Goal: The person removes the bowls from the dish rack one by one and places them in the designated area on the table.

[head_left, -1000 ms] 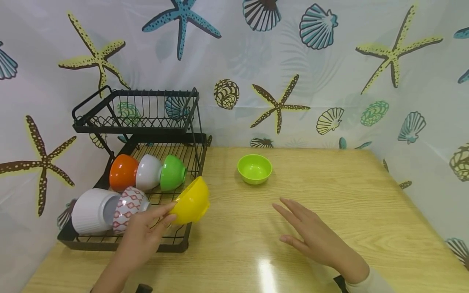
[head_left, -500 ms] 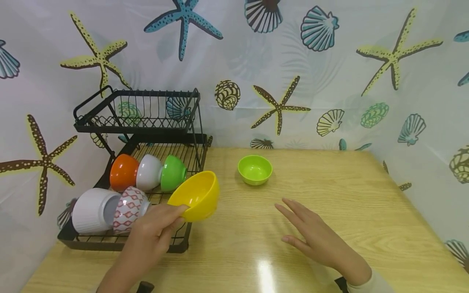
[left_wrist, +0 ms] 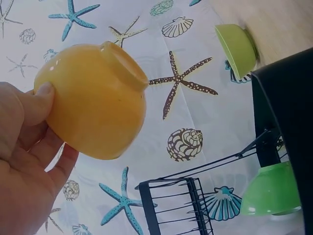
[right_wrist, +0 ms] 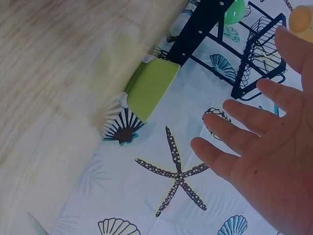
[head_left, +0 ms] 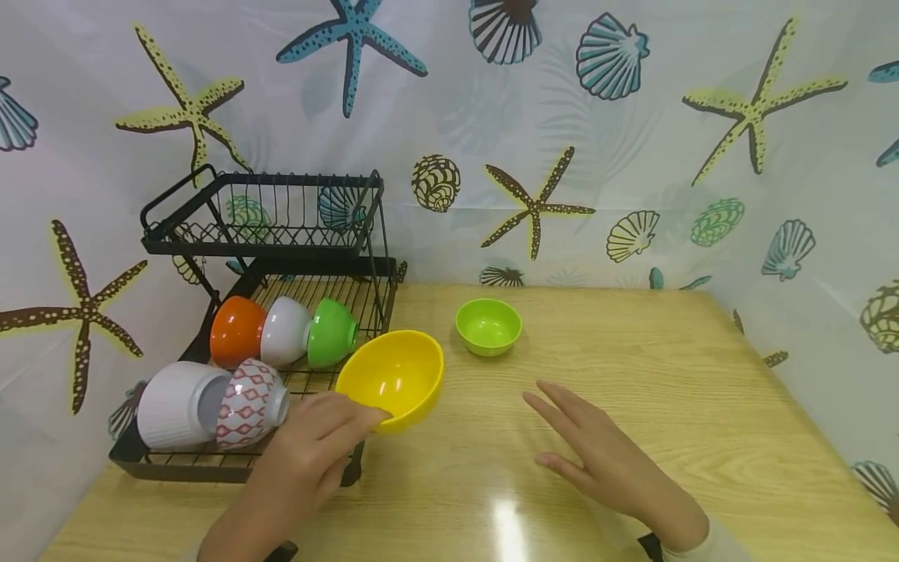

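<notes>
My left hand (head_left: pixel 309 453) pinches the near rim of a yellow bowl (head_left: pixel 393 378), which is raised at the right edge of the black dish rack (head_left: pixel 211 472). In the head view the bowl's mouth tilts up toward me. The left wrist view shows the thumb against the outside of the yellow bowl (left_wrist: pixel 98 103), near its rim. My right hand (head_left: pixel 604 460) hovers over the wooden table with fingers extended, holding nothing. A lime-green bowl (head_left: pixel 488 326) stands upright on the table, behind and between the hands.
On the rack's lower tier, orange (head_left: pixel 237 332), white (head_left: pixel 284 331) and green (head_left: pixel 332 333) bowls stand on edge. A larger white bowl (head_left: pixel 175 406) and a red-patterned bowl (head_left: pixel 249 403) lie nearer. The rack's upper basket (head_left: pixel 260 215) rises behind. A printed curtain (head_left: pixel 449 117) encloses the table.
The yellow bowl has shifted right, away from the rack, and turned so that its inside faces up toward me. My left hand has rotated with it. The right hand has barely moved.
</notes>
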Demonstrator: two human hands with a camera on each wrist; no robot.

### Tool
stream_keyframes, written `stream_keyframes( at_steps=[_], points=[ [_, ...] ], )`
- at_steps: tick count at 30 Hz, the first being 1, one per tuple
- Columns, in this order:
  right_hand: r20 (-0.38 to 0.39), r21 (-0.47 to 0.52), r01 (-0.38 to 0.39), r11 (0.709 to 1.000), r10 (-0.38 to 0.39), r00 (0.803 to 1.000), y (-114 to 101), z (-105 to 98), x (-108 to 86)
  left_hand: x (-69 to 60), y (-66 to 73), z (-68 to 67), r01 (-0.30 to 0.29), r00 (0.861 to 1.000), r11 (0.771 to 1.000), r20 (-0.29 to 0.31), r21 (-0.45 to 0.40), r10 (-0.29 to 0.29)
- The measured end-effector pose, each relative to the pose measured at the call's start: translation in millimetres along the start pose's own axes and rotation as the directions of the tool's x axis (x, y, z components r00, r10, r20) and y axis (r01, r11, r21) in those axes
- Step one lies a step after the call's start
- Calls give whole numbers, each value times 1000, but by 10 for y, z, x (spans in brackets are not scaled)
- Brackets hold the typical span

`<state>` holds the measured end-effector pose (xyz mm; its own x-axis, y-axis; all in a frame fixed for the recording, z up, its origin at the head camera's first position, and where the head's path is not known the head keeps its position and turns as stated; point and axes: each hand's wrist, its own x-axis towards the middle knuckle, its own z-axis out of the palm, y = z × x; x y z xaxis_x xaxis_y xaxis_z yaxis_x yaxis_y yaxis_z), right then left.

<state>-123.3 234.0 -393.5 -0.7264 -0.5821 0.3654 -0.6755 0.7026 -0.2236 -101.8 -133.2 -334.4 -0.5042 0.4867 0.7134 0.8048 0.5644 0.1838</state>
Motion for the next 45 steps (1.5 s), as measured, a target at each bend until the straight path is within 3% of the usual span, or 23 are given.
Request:
stream_keyframes(
  at_steps=[5,9,12,19,25,27,33,45],
  points=[
    [-4,-8,14,1000,-14,1000,-52,-24,8,54,35,29,-80,997,997,-10,-3,80],
    [-10,-22,29,999,-30,1000,-98,-46,21,96,42,76,-173,984,985,-47,10,173],
    [-12,-28,40,999,-40,999,-135,-62,31,110,47,113,-207,977,978,-54,29,208],
    [-25,-19,34,999,-34,999,-219,-87,52,124,45,181,-230,972,972,-39,38,232],
    [-77,-15,75,997,-76,994,-283,-104,91,134,32,237,-279,959,960,-40,29,280],
    [-113,-15,108,994,-108,988,-314,-117,116,126,24,264,-292,956,956,-32,16,292],
    [-227,-50,234,971,-239,944,-417,-133,173,77,9,347,-308,951,951,16,12,308],
    [-225,-72,307,949,-315,922,-552,-101,199,53,50,454,-325,941,945,87,-31,326]
  ],
)
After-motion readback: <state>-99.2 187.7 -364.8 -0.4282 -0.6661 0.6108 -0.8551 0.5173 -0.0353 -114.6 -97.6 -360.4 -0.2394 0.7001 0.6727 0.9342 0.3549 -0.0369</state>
